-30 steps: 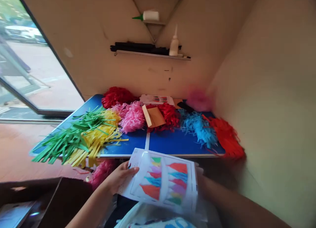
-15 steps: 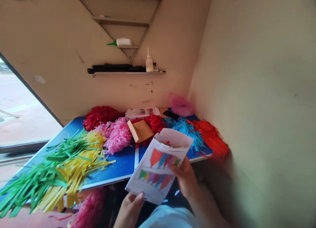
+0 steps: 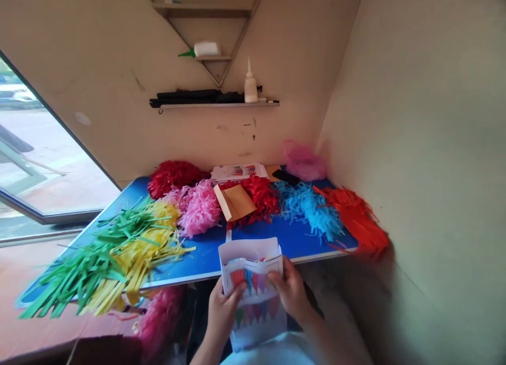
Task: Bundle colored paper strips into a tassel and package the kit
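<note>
Between my two hands is a white paper envelope [image 3: 259, 299] printed with colourful tassel pictures, upright in front of my lap with its flap raised. My left hand [image 3: 223, 308] grips its left edge, thumb on the printed front. On the right edge, my right hand [image 3: 291, 291] is closed the same way, thumb across the front. The envelope's mouth bulges slightly apart, and some coloured bits show at the opening. A brown paper envelope [image 3: 239, 202] lies on the dark red tassels [image 3: 264, 196] just beyond.
The blue table [image 3: 203, 257] bears green strips [image 3: 95, 259], yellow strips [image 3: 142, 254], pink tassels [image 3: 201, 209], blue tassels [image 3: 312, 207] and orange-red strips [image 3: 359, 222]. Printed sheets [image 3: 237, 172], a black phone-like object [image 3: 286, 176] and a pink bag [image 3: 303, 162] lie behind. A bottle [image 3: 250, 88] stands on the shelf.
The envelope has turned from tilted to upright and come lower, nearer my body. My left hand has moved from its bottom corner up to the left edge. The view has shifted slightly.
</note>
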Tool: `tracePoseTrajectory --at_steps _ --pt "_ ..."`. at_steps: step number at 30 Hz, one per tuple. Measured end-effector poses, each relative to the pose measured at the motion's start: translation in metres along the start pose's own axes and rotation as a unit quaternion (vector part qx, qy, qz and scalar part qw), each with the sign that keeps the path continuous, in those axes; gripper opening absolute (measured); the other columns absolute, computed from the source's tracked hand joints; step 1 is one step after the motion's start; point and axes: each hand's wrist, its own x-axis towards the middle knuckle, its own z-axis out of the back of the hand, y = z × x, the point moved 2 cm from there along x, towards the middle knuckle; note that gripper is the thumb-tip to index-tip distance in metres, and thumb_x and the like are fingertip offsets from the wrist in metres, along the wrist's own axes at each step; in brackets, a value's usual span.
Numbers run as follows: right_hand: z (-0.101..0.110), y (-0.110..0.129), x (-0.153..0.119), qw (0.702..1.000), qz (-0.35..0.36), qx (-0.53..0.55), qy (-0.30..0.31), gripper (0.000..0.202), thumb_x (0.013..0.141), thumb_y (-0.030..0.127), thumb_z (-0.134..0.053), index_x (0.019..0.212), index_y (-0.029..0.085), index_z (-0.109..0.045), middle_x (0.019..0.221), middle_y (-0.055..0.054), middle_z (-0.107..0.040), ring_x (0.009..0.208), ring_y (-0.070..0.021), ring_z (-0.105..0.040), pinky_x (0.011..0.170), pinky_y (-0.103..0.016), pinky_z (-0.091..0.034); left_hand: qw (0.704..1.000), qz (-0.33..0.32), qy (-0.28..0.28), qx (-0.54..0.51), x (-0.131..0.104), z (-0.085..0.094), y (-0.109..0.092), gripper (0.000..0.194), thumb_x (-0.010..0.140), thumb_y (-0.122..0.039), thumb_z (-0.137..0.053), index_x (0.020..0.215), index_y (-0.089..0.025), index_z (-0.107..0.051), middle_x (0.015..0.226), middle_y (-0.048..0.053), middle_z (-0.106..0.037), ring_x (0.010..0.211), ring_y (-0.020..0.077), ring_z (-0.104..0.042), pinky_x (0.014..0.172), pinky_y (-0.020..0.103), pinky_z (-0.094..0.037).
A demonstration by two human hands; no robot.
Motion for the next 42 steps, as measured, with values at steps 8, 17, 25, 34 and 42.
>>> tracePoseTrajectory --at_steps 8,17,25,34,42 --pt "-0.001 -0.014 0.006 0.999 -0.043 -0.009 -0.021 0.046 0.087 0.056 -0.058 0.111 0.018 -0.063 0.097 -0.008 -0.072 0.087 -0.0239 -0.065 0.081 -0.032 -0.051 0.968 0.066 0.075 -0.229 0.006 0.011 0.006 0.056 0.070 -0.049 -0.076 0.116 -0.021 -0.064 0.108 0.008 -0.073 0.096 0.0282 -0.069 0.082 0.037 -0.056" --pt "-0.003 -0.026 0.011 0.999 -0.023 0.007 -0.042 0.058 0.089 0.050 -0.059 0.138 0.025 -0.042 0.125 -0.011 -0.062 0.107 -0.0257 -0.064 0.088 -0.035 -0.053 0.982 -0.061 0.042 -0.173 0.023 0.031 0.010 0.065 0.074 -0.034 -0.078 0.131 -0.026 -0.048 0.108 0.006 -0.071 0.097 0.0241 -0.069 0.083 0.034 -0.056" --pt "0.010 -0.031 0.023 0.999 -0.022 -0.031 0.009 0.044 0.087 0.049 -0.062 0.123 0.025 -0.053 0.115 -0.009 -0.066 0.105 -0.0253 -0.063 0.090 -0.036 -0.051 0.986 -0.132 0.030 -0.098 0.032 0.036 0.006 0.050 0.076 -0.032 -0.076 0.122 -0.022 -0.060 0.098 0.005 -0.070 0.088 0.0195 -0.068 0.079 0.027 -0.055" --pt "0.025 -0.022 0.051 0.991 0.003 -0.051 0.128 0.026 0.084 0.031 -0.067 0.108 0.026 -0.060 0.109 -0.005 -0.059 0.095 -0.0194 -0.058 0.084 -0.030 -0.047 0.988 -0.154 -0.023 -0.010 0.057 0.045 -0.023 0.024 0.074 -0.041 -0.074 0.075 -0.018 -0.069 0.076 0.004 -0.070 0.072 0.0187 -0.067 0.065 0.023 -0.056" --pt "0.031 -0.001 0.075 0.970 0.026 -0.101 0.218 0.023 0.075 0.019 -0.069 0.098 0.022 -0.065 0.100 -0.003 -0.061 0.078 -0.0135 -0.058 0.074 -0.025 -0.048 0.965 -0.212 0.025 0.149 0.055 0.052 -0.034 0.025 0.083 -0.040 -0.064 0.097 -0.025 -0.078 0.102 0.009 -0.077 0.099 0.0268 -0.071 0.085 0.036 -0.058"
